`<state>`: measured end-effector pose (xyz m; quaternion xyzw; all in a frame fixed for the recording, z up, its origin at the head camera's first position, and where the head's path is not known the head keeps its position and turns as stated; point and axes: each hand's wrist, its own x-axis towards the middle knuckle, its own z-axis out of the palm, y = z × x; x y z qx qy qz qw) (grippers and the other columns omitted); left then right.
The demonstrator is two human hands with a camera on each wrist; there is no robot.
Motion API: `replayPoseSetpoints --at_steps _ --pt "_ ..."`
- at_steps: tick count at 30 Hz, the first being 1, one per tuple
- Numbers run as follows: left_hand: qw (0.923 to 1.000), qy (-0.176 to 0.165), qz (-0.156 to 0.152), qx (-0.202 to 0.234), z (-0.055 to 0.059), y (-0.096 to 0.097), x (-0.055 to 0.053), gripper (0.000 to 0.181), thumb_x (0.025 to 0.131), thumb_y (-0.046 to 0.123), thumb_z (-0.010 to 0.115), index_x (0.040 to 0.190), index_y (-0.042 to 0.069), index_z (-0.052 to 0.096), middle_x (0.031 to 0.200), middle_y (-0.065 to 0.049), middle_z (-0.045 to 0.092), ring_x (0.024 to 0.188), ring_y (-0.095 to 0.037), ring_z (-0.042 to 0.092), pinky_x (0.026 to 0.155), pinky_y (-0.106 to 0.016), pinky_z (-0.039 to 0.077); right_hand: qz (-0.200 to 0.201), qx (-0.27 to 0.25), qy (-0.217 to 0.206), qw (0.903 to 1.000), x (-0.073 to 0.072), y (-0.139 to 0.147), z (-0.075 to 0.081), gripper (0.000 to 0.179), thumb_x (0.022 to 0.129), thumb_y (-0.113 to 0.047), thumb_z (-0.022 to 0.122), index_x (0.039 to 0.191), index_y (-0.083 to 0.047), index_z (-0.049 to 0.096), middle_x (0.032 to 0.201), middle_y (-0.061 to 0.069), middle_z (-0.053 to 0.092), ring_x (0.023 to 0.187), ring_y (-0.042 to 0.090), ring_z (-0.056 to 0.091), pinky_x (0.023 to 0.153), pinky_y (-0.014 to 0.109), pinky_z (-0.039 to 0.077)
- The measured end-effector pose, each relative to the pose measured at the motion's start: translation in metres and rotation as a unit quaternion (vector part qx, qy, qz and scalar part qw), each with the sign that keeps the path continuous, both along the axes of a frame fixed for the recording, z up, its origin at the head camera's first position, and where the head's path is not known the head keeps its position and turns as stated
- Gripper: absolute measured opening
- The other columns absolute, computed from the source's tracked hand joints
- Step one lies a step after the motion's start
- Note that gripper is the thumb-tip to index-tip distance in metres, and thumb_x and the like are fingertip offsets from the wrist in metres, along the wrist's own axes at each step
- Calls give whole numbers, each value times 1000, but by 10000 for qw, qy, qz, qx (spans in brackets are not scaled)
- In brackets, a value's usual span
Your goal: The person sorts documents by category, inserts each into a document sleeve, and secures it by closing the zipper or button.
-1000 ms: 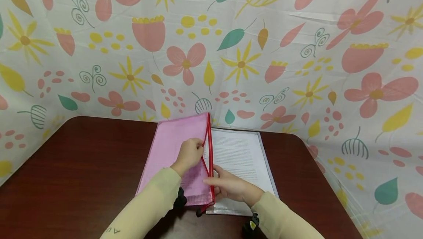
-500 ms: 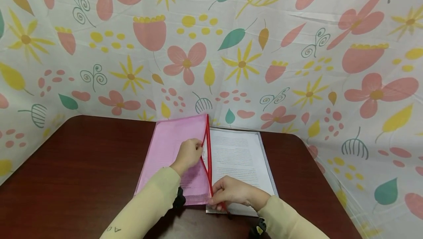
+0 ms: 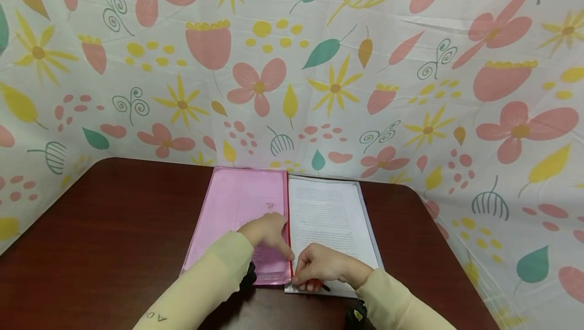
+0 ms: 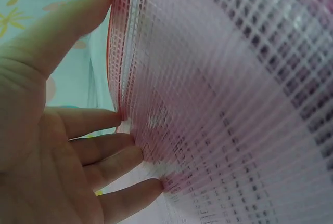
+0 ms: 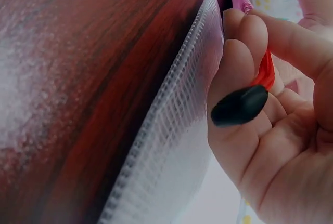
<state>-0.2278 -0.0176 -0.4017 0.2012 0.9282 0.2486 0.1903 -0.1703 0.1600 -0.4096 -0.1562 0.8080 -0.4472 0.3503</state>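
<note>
A pink mesh zip folder (image 3: 232, 188) lies flat on the table, with printed paper showing through it and a red zipper along its right edge. My left hand (image 3: 268, 231) rests on it beside that edge. In the left wrist view the fingers (image 4: 127, 198) are fairly straight, their tips on the mesh. My right hand (image 3: 321, 265) pinches the folder's near right corner at the zipper end. A red cord (image 5: 265, 73) with a black tip (image 5: 239, 105) hangs across its fingers. Beneath that hand lies a clear mesh folder (image 3: 326, 203) holding a printed sheet.
The brown wooden table (image 3: 123, 239) extends to both sides of the folders. A flower-printed curtain (image 3: 292, 66) stands right behind the table's far edge. Both wrists wear dark straps, partly hidden by the pale sleeves (image 3: 214, 264).
My left hand has let go of the pulled-up zipper edge and moved nearer; the folder's opening now lies flat. My right hand has moved down to the near corner and pinches it.
</note>
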Motion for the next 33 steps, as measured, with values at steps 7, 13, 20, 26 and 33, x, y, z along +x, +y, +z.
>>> replayPoseSetpoints --at_steps 7,13,20,26,33 --pt "9962 67 -251 -829 -3 2 6 108 47 44 92 138 7 47 142 -13 42 133 -31 37 106 -45 38 -358 -176 79 9992 1 1 -6 12 75 -2 70 73 7 64 55 3 60 46 9 56 42 22 48" --pt "9959 145 -215 -861 -5 3 9 106 42 43 93 132 7 51 135 -11 46 130 -29 39 104 -42 40 -557 -434 66 9975 4 -1 -9 10 75 1 69 74 9 63 55 5 60 44 10 54 40 21 45" --pt "9951 184 -203 -951 -4 3 11 113 43 44 93 137 4 45 144 -14 38 136 -30 33 106 -41 38 -919 -559 128 9941 8 -3 -10 8 74 4 67 72 9 61 54 5 60 44 10 55 41 21 46" --pt "9951 261 -233 -929 -4 4 12 112 42 44 93 136 5 46 141 -13 41 132 -29 36 105 -41 40 -1294 -788 -43 9884 12 -5 -12 5 73 7 64 71 7 59 53 4 58 45 10 54 43 22 47" --pt "9930 402 -287 -1072 -6 4 13 115 41 48 92 136 3 45 138 -13 43 129 -28 39 104 -39 41 -1474 -965 -143 9843 13 -7 -13 6 74 8 63 70 7 58 53 5 58 44 11 53 43 22 45"
